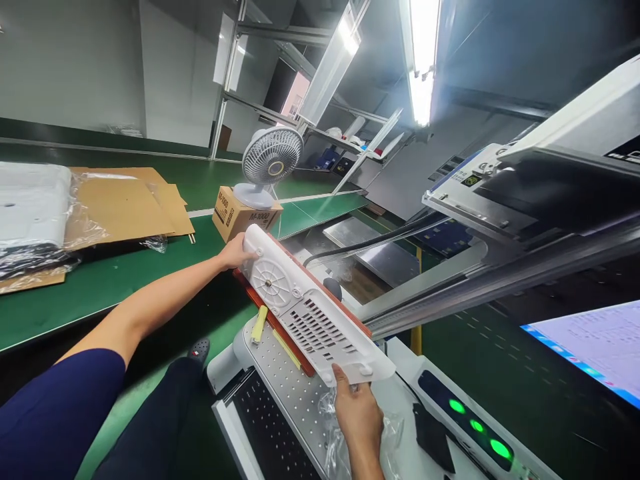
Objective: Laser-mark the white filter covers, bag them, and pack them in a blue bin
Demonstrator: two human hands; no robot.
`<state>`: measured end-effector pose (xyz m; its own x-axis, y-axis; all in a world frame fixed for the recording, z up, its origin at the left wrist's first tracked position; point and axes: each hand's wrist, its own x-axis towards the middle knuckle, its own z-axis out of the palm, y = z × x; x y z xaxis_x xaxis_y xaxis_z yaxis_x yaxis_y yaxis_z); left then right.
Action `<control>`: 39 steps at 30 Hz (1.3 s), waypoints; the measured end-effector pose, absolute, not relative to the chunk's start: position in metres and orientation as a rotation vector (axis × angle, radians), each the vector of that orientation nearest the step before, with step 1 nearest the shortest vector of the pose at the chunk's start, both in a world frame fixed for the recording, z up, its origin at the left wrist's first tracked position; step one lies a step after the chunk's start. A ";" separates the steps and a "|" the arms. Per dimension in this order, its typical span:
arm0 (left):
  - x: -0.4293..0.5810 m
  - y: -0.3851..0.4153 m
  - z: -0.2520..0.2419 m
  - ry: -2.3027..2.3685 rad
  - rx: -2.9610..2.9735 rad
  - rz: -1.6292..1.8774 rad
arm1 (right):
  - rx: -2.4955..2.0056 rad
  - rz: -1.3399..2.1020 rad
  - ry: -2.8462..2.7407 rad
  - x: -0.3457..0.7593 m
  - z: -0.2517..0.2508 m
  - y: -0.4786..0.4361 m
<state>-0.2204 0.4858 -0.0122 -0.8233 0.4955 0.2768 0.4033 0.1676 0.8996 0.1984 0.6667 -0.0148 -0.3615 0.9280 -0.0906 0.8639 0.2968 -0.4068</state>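
Note:
A long white plastic panel (310,310) with a round grille and rows of vent slots is held by both ends above a red fixture (287,337) on a perforated metal plate (290,387). My left hand (234,253) grips the panel's far end. My right hand (356,410) grips its near end, thumb on top. A yellow tab (259,325) sits on the fixture just under the panel.
A machine head (525,200) overhangs on the right, its base showing green lit buttons (475,427). A small fan (270,163) stands on a cardboard box (243,215). Flat cardboard (125,203) and bagged white parts (30,207) lie on the green bench. Crumpled plastic film (330,427) lies by my right wrist.

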 end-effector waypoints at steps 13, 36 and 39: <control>-0.214 0.479 -0.014 2.435 1.000 1.636 | -1.594 0.619 -2.414 0.193 -0.009 0.680; -0.198 0.523 0.047 2.438 2.015 1.111 | -1.594 0.392 -2.382 0.198 -0.001 0.661; -0.200 0.524 0.047 2.425 2.029 1.125 | -1.592 0.413 -2.370 0.199 -0.004 0.661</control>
<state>-0.1998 0.5240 0.0473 -0.2544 0.7925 0.5542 0.9350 0.0551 0.3504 0.1994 0.6609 -0.0044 -0.3678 0.9284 0.0534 0.8556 0.3604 -0.3715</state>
